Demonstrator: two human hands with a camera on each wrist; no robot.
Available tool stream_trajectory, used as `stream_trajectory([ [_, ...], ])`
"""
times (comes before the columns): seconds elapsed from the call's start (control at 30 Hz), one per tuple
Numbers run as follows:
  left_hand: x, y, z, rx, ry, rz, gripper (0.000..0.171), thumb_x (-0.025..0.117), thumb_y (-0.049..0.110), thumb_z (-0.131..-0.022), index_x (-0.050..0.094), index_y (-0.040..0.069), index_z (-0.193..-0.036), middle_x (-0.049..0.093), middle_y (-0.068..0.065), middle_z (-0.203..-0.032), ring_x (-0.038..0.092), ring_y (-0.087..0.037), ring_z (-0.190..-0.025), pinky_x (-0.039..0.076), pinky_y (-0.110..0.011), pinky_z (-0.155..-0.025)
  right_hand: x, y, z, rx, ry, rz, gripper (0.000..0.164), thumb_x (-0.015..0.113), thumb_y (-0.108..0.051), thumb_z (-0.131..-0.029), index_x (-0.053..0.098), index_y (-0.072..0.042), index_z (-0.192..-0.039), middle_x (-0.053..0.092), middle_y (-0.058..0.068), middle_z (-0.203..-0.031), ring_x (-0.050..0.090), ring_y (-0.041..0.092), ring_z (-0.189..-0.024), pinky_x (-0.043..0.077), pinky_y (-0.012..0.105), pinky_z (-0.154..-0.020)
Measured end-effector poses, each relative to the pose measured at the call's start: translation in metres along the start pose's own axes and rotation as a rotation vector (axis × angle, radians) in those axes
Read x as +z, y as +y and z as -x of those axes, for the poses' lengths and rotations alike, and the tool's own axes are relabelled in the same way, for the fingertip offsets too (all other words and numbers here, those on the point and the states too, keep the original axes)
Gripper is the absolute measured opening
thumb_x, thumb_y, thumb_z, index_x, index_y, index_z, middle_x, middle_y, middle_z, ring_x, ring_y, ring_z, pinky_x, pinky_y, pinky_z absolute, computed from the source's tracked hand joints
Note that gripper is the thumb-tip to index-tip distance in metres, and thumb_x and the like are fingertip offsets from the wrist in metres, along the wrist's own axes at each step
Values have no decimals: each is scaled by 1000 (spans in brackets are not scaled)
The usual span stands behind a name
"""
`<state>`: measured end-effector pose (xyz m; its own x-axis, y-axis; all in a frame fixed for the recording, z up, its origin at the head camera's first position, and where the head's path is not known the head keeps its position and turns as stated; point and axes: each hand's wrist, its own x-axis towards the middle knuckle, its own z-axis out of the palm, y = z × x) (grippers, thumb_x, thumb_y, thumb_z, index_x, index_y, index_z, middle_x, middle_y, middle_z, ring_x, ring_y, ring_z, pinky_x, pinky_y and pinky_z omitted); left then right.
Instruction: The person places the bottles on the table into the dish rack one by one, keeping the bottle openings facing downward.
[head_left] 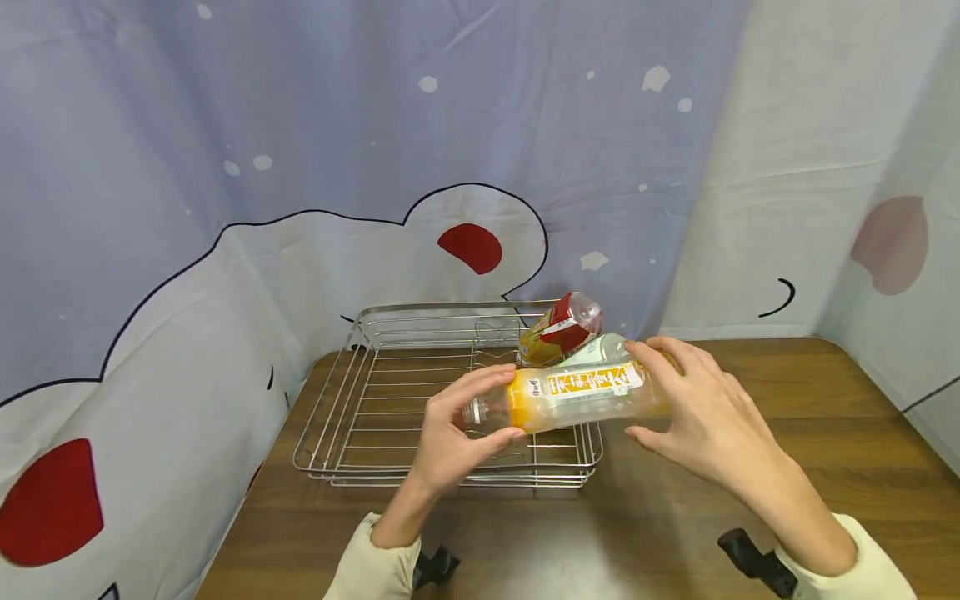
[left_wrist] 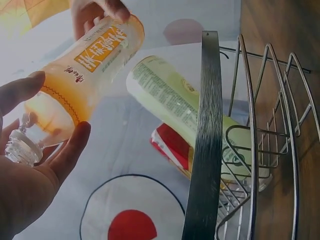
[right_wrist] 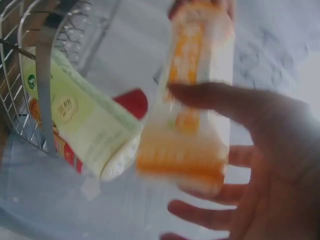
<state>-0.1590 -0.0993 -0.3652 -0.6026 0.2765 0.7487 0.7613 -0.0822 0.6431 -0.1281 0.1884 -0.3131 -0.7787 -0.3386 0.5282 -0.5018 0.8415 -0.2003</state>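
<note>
A clear plastic drink bottle (head_left: 577,392) with an orange-and-white label lies sideways in the air above the wire rack's right part. My left hand (head_left: 461,429) grips its neck end, thumb on one side and fingers on the other; the clear threaded mouth (left_wrist: 22,149) shows no cap. Around the bottle's base is my right hand (head_left: 705,408), fingers spread loosely over the top and thumb below, apart from the bottle in the head view. Behind, a green-labelled bottle (left_wrist: 170,95) and a bottle with a red-and-yellow label (head_left: 558,329) lean in the rack, partly hidden.
The metal wire rack (head_left: 352,417) stands on a brown wooden table (head_left: 780,392). A patterned curtain (head_left: 337,125) hangs behind and at both sides. Black straps (head_left: 757,562) with wrist mounts sit at both cuffs.
</note>
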Motion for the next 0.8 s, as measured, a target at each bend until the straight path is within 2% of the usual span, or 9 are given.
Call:
stream_trajectory([
  [0.03, -1, 0, 1, -6, 5, 34, 57, 82, -20, -66, 64, -11, -119, 61, -27, -123, 59, -30, -117, 58, -40, -79, -1, 6, 2, 11, -3, -61, 97, 96, -21, -56, 49, -12, -140, 53, 15, -130, 50, 39, -117, 47, 62, -81],
  [0.13, -4, -2, 3, -35, 21, 122, 57, 78, -24, -66, 61, -15, -119, 59, -31, -124, 59, -29, -116, 57, -42, -78, 2, 25, 7, 60, -6, -291, 103, 96, -17, -59, 42, -10, -146, 50, 13, -135, 50, 27, -119, 52, 43, -86],
  [0.2, -5, -3, 6, -62, 31, 161, 56, 77, -24, -67, 61, -16, -120, 59, -31, -124, 60, -28, -115, 57, -43, -78, 8, 38, 11, 83, 1, -474, 104, 94, -8, -62, 38, -7, -149, 49, 11, -138, 49, 17, -122, 52, 28, -88],
  [0.27, -6, -4, 8, -86, 37, 176, 54, 78, -21, -69, 61, -16, -120, 59, -30, -124, 60, -28, -115, 57, -42, -79, 16, 50, 15, 96, 5, -659, 102, 90, 5, -65, 36, -6, -150, 48, 8, -140, 49, 9, -122, 50, 16, -84],
  [0.33, -6, -6, 11, -105, 41, 192, 52, 79, -18, -71, 60, -16, -120, 59, -30, -124, 60, -28, -115, 57, -41, -79, 24, 60, 19, 79, 1, -866, 99, 81, 19, -66, 33, -2, -150, 46, 8, -144, 48, 7, -126, 50, 18, -86],
  [0.43, -6, -9, 13, -127, 46, 232, 52, 80, -13, -73, 59, -18, -120, 60, -29, -124, 61, -27, -112, 57, -39, -79, 34, 68, 26, 19, -23, -1116, 97, 71, 29, -68, 29, 1, -151, 41, 9, -148, 45, 11, -131, 50, 23, -89],
  [0.63, -4, -13, 16, -150, 83, 322, 56, 83, 1, -77, 55, -21, -121, 65, -16, -125, 63, -21, -106, 57, -34, -80, 54, 66, 30, -93, -41, -1538, 89, 58, 31, -76, 20, 4, -152, 36, 13, -152, 46, 22, -132, 51, 37, -95],
  [0.7, -2, -14, 16, -154, 92, 342, 58, 84, 3, -77, 54, -21, -121, 65, -12, -125, 63, -20, -105, 57, -33, -80, 58, 62, 31, -93, -9, -1632, 86, 57, 30, -78, 21, 4, -152, 36, 13, -152, 49, 23, -128, 51, 38, -95],
  [0.8, 2, -15, 17, -158, 93, 364, 60, 84, 5, -77, 54, -21, -121, 66, -10, -125, 63, -19, -104, 57, -33, -80, 57, 57, 32, -51, 44, -1660, 86, 57, 29, -77, 24, 1, -151, 39, 12, -149, 51, 22, -123, 52, 33, -92],
])
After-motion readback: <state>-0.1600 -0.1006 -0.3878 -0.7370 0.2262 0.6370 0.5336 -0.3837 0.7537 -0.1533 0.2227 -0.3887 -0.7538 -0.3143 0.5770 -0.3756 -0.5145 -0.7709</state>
